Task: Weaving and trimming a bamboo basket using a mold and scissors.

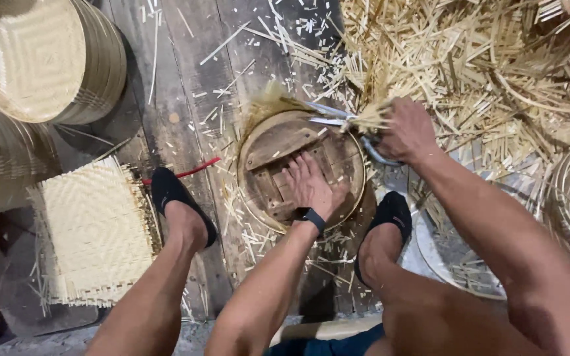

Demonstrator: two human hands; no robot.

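Nearest, the left hand [309, 186] lies flat, fingers spread, pressing on a round wooden form [298, 168] on the plank floor [186, 86] between two black shoes [179, 201]; its grip is wide, holding nothing. Just beyond, the right hand [407, 132] has its grip closed around the handles of shears [338, 118], whose blades meet the bamboo strips [278, 102] sticking out past the form's far rim. A square woven mat [94, 231] lies left. Farther off are stacked woven trays [41, 56] and, probably offcuts, a heap of bamboo slivers [470, 59].
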